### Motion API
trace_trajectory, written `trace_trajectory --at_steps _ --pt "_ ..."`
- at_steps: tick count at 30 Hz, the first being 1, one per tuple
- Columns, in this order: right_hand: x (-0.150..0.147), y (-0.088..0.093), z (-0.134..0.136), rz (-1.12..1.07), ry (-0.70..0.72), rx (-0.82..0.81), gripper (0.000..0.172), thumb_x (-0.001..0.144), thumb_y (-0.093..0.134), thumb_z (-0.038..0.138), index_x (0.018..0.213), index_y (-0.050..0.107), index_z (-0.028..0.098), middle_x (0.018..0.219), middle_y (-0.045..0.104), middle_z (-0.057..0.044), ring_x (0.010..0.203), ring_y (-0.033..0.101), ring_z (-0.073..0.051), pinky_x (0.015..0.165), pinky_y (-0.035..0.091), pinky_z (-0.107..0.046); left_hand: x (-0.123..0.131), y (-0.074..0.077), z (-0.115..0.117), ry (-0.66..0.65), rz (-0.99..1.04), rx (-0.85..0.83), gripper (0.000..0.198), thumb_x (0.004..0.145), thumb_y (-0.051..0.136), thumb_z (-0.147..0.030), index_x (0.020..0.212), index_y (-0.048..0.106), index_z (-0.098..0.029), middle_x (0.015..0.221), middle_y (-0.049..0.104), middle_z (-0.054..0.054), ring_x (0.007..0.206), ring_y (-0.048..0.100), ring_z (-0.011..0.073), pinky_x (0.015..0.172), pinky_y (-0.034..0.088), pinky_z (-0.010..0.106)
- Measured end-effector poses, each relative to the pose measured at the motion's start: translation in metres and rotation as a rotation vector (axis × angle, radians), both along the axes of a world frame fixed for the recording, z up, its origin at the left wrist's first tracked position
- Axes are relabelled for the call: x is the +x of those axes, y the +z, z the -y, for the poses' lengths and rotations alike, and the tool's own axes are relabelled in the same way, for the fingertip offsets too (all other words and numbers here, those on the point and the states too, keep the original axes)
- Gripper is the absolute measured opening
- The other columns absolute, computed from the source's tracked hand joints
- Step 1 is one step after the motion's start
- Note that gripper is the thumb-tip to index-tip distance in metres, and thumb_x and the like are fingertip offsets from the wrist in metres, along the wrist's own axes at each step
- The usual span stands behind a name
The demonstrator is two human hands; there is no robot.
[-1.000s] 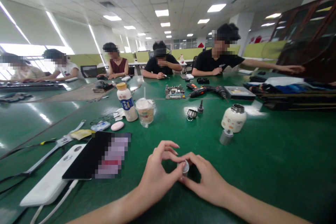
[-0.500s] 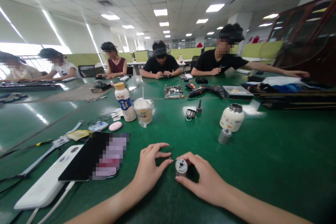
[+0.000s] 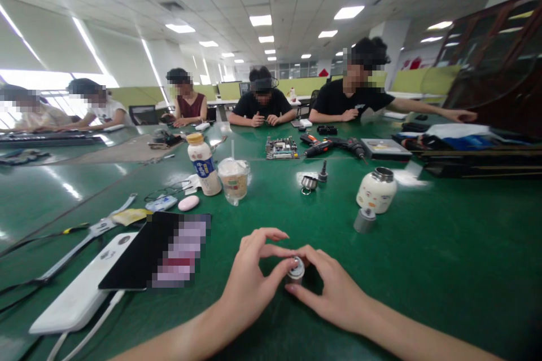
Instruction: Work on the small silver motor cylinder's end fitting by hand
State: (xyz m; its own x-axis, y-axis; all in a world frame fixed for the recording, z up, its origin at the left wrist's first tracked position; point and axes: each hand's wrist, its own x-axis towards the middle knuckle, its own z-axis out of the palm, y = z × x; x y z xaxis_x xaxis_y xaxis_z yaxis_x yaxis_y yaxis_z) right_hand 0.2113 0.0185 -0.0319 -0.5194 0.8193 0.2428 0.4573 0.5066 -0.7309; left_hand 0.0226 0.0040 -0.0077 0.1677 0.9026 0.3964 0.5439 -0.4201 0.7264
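Observation:
A small silver metal cylinder (image 3: 295, 271) stands upright on the green table (image 3: 444, 259) close in front of me. My right hand (image 3: 334, 290) curls round its right side, thumb and fingers gripping it. My left hand (image 3: 254, 282) reaches in from the left, thumb and forefinger pinched at the cylinder's top; whether a tiny part sits between them I cannot make out.
A dark tablet (image 3: 148, 251) lies on a white device (image 3: 80, 293) to my left. Farther off stand a milk bottle (image 3: 203, 163), a plastic cup (image 3: 234, 179), a white flask (image 3: 376, 190) with its grey cap (image 3: 364, 220), a circuit board (image 3: 282, 148) and a drill (image 3: 334, 145). Several people sit around the table.
My left hand, which had drawn a little away from the cylinder half a second ago, has come back and its pinched fingers touch the cylinder's top again.

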Motion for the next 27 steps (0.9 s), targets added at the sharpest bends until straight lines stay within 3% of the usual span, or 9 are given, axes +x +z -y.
trace_trajectory --at_steps 3,8,13,19,23,27 --pt "0.000 0.001 0.000 -0.007 0.011 -0.002 0.024 0.084 0.068 0.027 0.106 0.058 0.024 0.099 0.067 -0.001 0.090 0.060 -0.021 0.080 0.044 -0.033 -0.001 -0.001 0.001 -0.016 -0.024 0.008 0.012 0.084 0.071 -0.022 0.094 0.070 -0.027 0.107 0.069 0.002 0.105 0.062 0.0256 0.093 0.041 0.042" --pt "-0.001 -0.001 -0.002 -0.023 0.007 -0.001 0.027 0.084 0.068 0.026 0.108 0.057 0.023 0.102 0.067 -0.002 0.092 0.060 -0.021 0.082 0.045 -0.033 -0.003 -0.002 0.004 -0.069 -0.072 0.061 0.020 0.087 0.064 -0.019 0.104 0.067 -0.027 0.111 0.067 0.003 0.109 0.059 0.0234 0.095 0.042 0.039" --pt "0.000 -0.006 -0.002 -0.025 -0.014 0.019 0.024 0.083 0.069 0.025 0.103 0.057 0.021 0.095 0.066 -0.003 0.088 0.060 -0.021 0.078 0.046 -0.033 -0.005 -0.003 0.005 -0.168 -0.105 0.085 0.034 0.091 0.055 -0.015 0.121 0.058 -0.029 0.123 0.062 0.003 0.118 0.054 0.0211 0.099 0.041 0.037" --pt "0.000 -0.010 -0.002 -0.012 -0.026 0.042 0.020 0.083 0.068 0.027 0.097 0.055 0.020 0.092 0.065 -0.003 0.085 0.059 -0.021 0.075 0.045 -0.033 -0.006 -0.006 0.004 -0.205 -0.097 0.048 0.040 0.092 0.054 -0.016 0.129 0.048 -0.030 0.127 0.062 0.003 0.122 0.052 0.0212 0.103 0.039 0.039" --pt "0.000 -0.008 -0.003 -0.015 -0.029 0.029 0.020 0.083 0.068 0.026 0.098 0.056 0.021 0.092 0.065 -0.002 0.085 0.059 -0.021 0.075 0.045 -0.032 -0.004 -0.006 0.004 -0.180 -0.078 0.059 0.038 0.091 0.055 -0.015 0.125 0.053 -0.031 0.125 0.063 0.003 0.121 0.054 0.0218 0.102 0.040 0.040" --pt "0.000 -0.004 -0.002 -0.014 -0.004 0.000 0.026 0.083 0.069 0.025 0.106 0.057 0.023 0.098 0.067 -0.001 0.090 0.060 -0.021 0.080 0.044 -0.033 0.002 -0.006 0.002 -0.074 0.006 0.026 0.026 0.086 0.062 -0.016 0.110 0.064 -0.026 0.117 0.065 0.005 0.112 0.058 0.0237 0.097 0.044 0.041"
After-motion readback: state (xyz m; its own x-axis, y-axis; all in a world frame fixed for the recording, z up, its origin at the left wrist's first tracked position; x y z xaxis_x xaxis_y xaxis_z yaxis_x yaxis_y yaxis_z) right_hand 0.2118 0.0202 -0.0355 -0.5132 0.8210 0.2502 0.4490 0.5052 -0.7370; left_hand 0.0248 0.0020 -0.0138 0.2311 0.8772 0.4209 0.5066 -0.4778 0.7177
